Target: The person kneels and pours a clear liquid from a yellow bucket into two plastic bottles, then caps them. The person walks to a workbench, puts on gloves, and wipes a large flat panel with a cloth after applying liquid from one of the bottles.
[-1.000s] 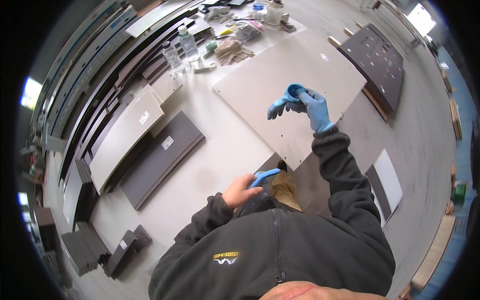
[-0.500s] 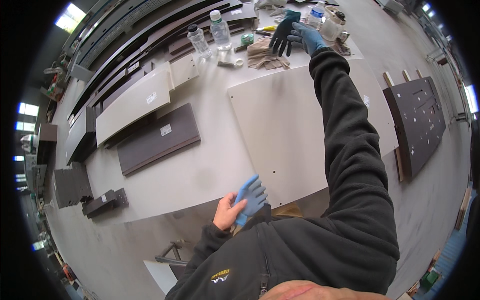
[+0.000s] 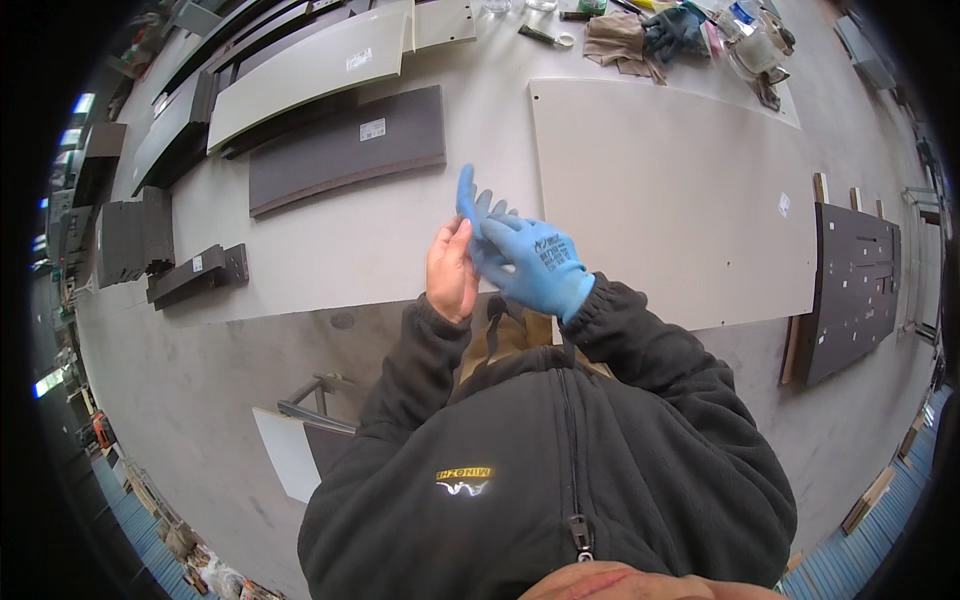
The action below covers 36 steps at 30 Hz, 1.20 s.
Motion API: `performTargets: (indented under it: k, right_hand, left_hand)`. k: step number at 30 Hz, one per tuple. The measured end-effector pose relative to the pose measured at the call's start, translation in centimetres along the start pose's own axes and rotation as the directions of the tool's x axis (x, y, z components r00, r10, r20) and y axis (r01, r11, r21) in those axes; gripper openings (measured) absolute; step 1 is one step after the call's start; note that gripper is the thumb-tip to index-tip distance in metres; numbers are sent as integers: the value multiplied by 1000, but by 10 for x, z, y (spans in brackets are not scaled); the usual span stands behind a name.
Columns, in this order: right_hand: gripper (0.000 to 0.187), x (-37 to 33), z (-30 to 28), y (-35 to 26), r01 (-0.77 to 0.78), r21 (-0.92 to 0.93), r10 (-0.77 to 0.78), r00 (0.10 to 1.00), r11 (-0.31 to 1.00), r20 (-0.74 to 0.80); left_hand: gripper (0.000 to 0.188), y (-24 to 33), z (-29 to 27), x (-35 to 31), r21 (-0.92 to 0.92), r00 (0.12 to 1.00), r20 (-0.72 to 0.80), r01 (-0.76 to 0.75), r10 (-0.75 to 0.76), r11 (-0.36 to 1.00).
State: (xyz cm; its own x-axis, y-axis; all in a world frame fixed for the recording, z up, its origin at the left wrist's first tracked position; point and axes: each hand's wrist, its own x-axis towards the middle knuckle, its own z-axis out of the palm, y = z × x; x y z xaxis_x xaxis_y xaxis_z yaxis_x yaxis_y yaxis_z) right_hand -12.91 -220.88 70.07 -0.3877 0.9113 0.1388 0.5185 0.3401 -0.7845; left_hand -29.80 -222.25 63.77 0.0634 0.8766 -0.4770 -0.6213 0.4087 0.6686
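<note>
My bare left hand [image 3: 453, 272] is closed on a loose blue work glove [image 3: 467, 190], whose fingers point up and away from me. My right hand [image 3: 540, 265] wears a matching blue glove with dark print on its back. Its fingers are bent against the loose glove, close to the left fingertips. Some of the right fingertips are hidden behind the loose glove. Both hands are held together in front of my chest, over the table's near edge.
A large pale panel [image 3: 670, 200] lies at the right, a dark panel [image 3: 350, 145] at the left. Far off are a brown rag [image 3: 615, 40], a dark glove [image 3: 675, 30], a clear jar [image 3: 755, 52] and a small tube [image 3: 540, 36]. A drilled dark panel [image 3: 858, 285] stands far right.
My right hand has drawn back from the far side of the table, leaving the dark glove on the rag. It now meets the loose blue glove in my left hand. The view has shifted.
</note>
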Motion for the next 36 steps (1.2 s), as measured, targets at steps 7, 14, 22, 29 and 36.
performTargets:
  k: [7,14,22,29,36]
  right_hand:
    - [23,-1,40,4,-327,211,271,928,921,255]
    - [32,-17,88,0,-554,546,396,832,629,388]
    - [33,-32,109,-2,-699,602,536,701,387,470]
    - [23,-37,125,-3,-462,93,461,887,882,27]
    - [20,-35,128,-4,-400,37,397,916,916,62]
  left_hand:
    - [37,3,-40,-24,-46,986,158,52,-44,998]
    - [43,0,-86,-32,291,997,61,-68,53,954]
    - [35,-3,-107,-41,696,974,64,-199,217,690]
    - [30,10,-89,-63,974,875,196,-226,442,15]
    - [33,15,-65,-90,908,977,19,-105,212,405]
